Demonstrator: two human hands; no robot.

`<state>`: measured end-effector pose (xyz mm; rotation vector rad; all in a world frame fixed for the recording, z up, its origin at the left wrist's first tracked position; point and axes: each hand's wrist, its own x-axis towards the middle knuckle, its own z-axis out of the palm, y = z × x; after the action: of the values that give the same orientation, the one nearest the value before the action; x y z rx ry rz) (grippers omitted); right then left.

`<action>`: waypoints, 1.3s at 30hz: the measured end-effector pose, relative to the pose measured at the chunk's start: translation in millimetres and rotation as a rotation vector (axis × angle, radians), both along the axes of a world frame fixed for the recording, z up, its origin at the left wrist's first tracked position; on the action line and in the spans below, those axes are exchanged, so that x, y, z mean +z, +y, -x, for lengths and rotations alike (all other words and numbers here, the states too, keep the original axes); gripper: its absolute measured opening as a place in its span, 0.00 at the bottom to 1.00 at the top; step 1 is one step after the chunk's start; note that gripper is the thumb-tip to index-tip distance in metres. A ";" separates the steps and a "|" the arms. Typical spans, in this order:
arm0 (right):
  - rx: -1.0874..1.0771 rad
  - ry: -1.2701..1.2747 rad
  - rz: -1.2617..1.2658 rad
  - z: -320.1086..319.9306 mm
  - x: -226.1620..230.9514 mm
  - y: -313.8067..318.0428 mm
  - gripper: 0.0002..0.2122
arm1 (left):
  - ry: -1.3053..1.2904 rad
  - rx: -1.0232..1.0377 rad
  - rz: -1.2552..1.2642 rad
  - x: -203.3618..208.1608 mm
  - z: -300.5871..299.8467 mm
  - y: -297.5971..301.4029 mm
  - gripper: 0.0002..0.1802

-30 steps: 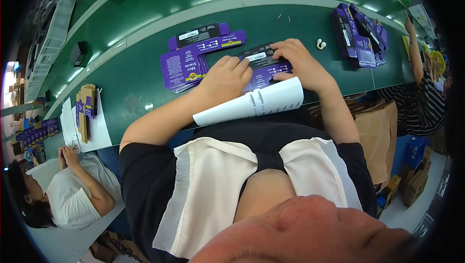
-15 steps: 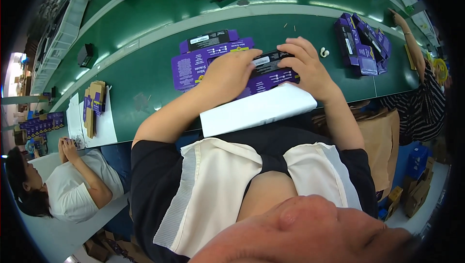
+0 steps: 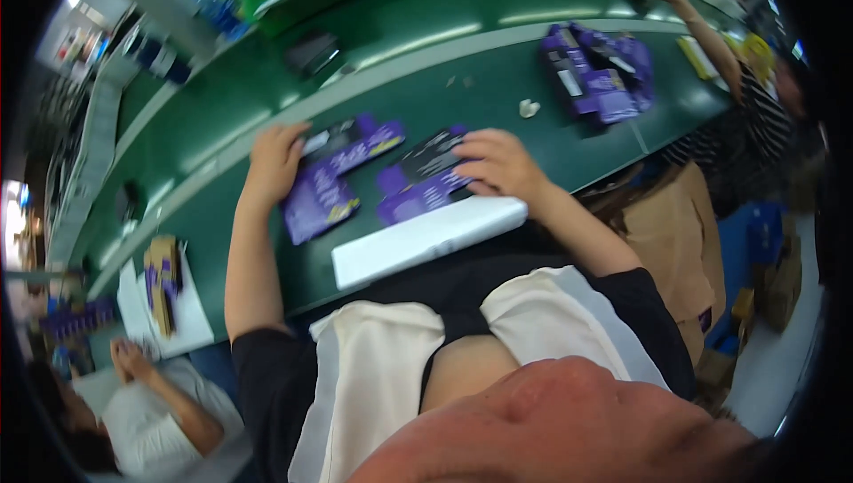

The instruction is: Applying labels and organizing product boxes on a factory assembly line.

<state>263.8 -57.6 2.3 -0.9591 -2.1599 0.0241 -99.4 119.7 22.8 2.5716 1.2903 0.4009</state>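
Curved fingers of our left hand (image 3: 274, 163) are at the upper left edge of the left purple carton (image 3: 311, 203), but the blur does not let us tell whether they pinch it or only touch it. Our right hand (image 3: 502, 165) has its fingers half bent and a little spread over the right end of the right purple carton (image 3: 413, 204); whether it is closed on the cardboard, we cannot tell. Both cartons lie flat on the green table (image 3: 204, 227), side by side with a narrow gap. A white rolled sheet (image 3: 426, 243) is in front of our body, just below the right hand.

We judge that, if the left hand pulled at this one corner, the carton could bend or turn askew. If our right wrist came lower, it could push the rolled sheet toward us, because this lies so near the table's edge.
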 end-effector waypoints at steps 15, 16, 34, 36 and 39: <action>-0.150 0.052 0.072 -12.4 4.6 7.5 0.12 | -0.150 -0.617 0.183 48.4 -88.1 -103.6 0.16; -0.157 0.059 0.098 -16.7 6.2 7.1 0.12 | -0.182 -0.636 0.217 46.8 -90.0 -102.8 0.16; -0.699 0.062 0.179 -72.7 -13.6 10.1 0.14 | -0.297 -0.672 0.531 24.2 -78.5 -109.0 0.16; -0.694 -0.035 0.231 -80.4 -16.6 10.1 0.16 | -0.292 -0.697 0.523 22.2 -80.2 -108.4 0.16; -0.717 -0.158 0.201 -83.9 -24.4 13.4 0.16 | -0.283 -0.731 0.489 25.4 -80.9 -110.1 0.16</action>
<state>347.6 -44.2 -22.1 -1.8547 -1.8534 -0.1893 -18.5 9.7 48.2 2.2442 0.2526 0.2430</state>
